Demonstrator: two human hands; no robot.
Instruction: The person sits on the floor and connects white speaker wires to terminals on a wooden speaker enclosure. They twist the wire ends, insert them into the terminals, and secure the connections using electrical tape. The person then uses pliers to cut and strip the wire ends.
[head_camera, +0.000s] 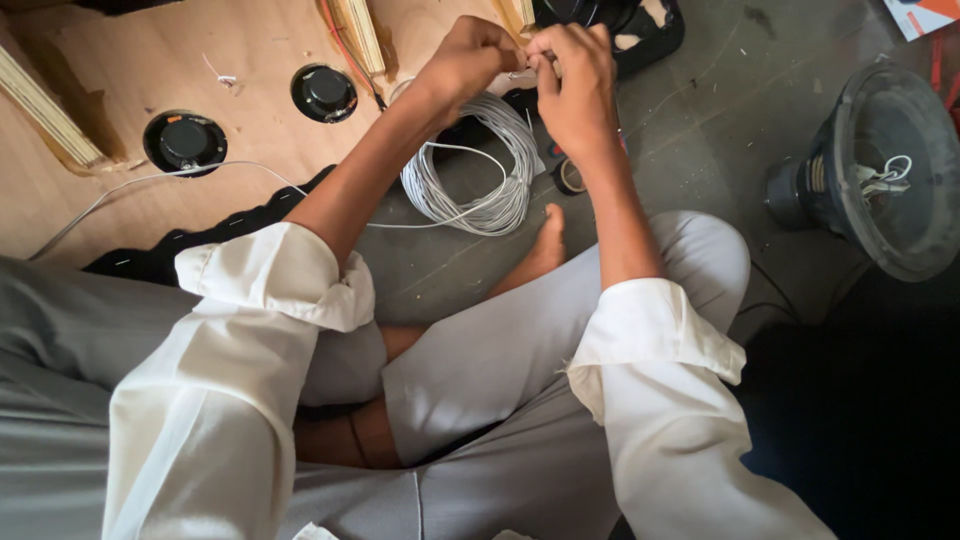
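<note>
My left hand and my right hand are raised close together over the floor, fingertips pinched on the end of a thin white wire. Below them a coil of white wire lies on the concrete floor, with one strand running left across the plywood. The wire's tip is hidden between my fingers. I sit cross-legged, bare foot near the coil.
A plywood panel at the left carries two small round black speakers and wooden battens. A large loose speaker lies at the right. A dark bag sits beyond my hands.
</note>
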